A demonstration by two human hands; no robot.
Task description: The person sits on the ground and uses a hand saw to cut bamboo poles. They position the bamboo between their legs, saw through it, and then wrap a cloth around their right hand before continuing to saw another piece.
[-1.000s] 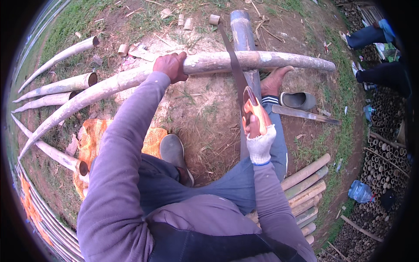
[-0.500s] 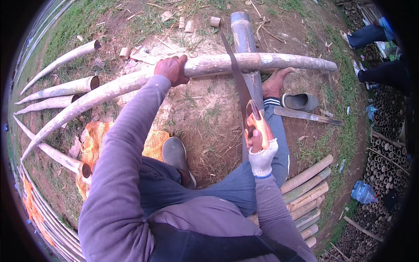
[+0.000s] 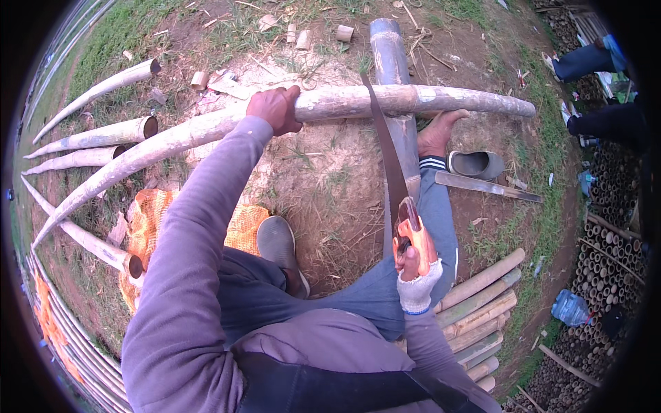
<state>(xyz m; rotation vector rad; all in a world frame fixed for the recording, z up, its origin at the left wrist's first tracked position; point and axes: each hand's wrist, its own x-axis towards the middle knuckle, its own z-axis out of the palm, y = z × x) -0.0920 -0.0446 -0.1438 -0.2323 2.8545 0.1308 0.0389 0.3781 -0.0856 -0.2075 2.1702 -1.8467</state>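
A long pale bamboo pole (image 3: 206,131) lies crosswise in front of me, resting over a thick grey bamboo post (image 3: 390,58) on the ground. My left hand (image 3: 277,110) is bare and wrapped round the pole, left of the post. In a fingerless white glove, my right hand (image 3: 415,272) is closed on the wooden handle of a handsaw (image 3: 391,158). The saw's dark blade crosses the pole just left of the post. Beyond the post, my bare foot (image 3: 441,131) is against the underside of the pole.
Cut bamboo lengths (image 3: 482,303) lie side by side at my right. Several poles (image 3: 103,141) lie at the left, near an orange mesh sack (image 3: 244,224). An empty shoe (image 3: 476,164) and a flat blade (image 3: 485,186) lie right of my leg. A person's legs (image 3: 585,62) show at far right.
My right hand has drawn the saw back toward me, so less of its blade reaches past the pole. My left hand keeps its grip on the pole.
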